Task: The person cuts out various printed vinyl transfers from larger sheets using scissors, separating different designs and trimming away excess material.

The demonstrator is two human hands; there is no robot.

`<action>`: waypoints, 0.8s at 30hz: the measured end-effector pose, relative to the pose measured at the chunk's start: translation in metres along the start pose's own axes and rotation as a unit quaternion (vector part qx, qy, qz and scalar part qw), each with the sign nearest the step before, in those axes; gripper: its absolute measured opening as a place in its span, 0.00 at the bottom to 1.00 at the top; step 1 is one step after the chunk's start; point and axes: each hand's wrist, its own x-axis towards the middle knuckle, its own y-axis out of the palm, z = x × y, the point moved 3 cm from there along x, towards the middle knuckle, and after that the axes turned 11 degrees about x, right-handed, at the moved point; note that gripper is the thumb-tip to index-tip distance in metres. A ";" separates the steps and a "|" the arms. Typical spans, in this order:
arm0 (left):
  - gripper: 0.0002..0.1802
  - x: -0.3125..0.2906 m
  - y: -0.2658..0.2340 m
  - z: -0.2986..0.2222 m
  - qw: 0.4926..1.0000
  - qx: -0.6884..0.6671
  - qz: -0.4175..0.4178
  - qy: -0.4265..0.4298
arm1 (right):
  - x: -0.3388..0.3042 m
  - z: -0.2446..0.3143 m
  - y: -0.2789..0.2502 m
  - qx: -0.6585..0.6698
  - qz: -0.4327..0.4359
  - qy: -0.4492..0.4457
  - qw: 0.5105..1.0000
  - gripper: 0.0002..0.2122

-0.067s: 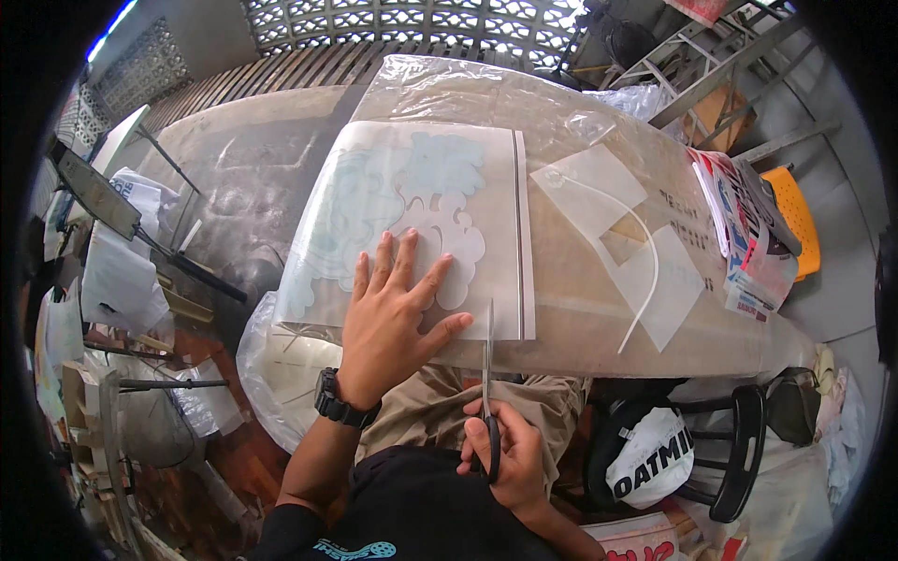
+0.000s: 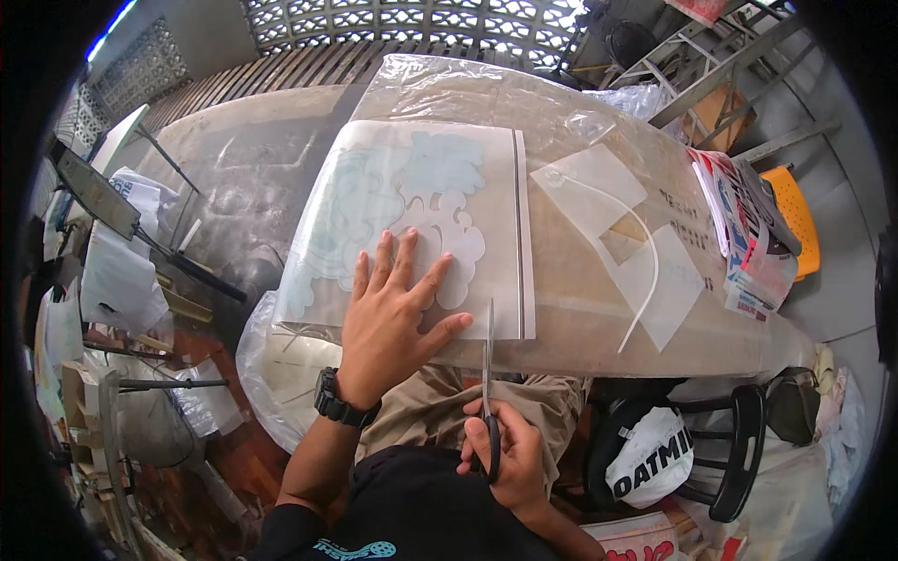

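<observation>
Under flat, spread fingers of left hand (image 2: 391, 313) lay patterned sheet (image 2: 402, 201) on plastic-covered tabletop (image 2: 580, 318). Below and right of those: fingers of right hand (image 2: 505, 451) wrapped round scissors (image 2: 486, 374), blades at sheet's near edge. Step seemingly cutting; next move called for flat sheet, steady blades.

Cluttered workshop; metal ladder (image 2: 687, 99), plastic-covered table (image 2: 571, 309)

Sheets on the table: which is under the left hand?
The large sheet, with pale blue shapes and a dark line near its right edge; the left hand rests on it. Smaller whitish pieces to its right are untouched.
</observation>
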 end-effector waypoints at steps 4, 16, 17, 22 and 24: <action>0.40 -0.001 0.001 0.001 1.000 -0.004 -0.009 0.001 | 0.000 0.002 0.002 -0.004 0.002 -0.007 1.000 0.16; 0.49 0.000 -0.002 0.000 1.000 -0.014 -0.014 -0.007 | -0.006 0.003 0.001 -0.036 -0.029 0.008 0.999 0.20; 0.50 0.000 -0.002 0.000 1.000 -0.016 -0.016 -0.008 | -0.007 0.003 0.001 -0.050 -0.032 0.006 0.998 0.20; 0.50 0.000 -0.003 -0.001 0.999 -0.019 -0.024 -0.016 | -0.007 0.003 0.001 -0.078 -0.031 -0.003 0.996 0.25; 0.50 0.001 -0.003 -0.002 0.999 -0.023 -0.021 -0.016 | -0.007 0.006 0.003 -0.086 -0.026 -0.030 0.996 0.28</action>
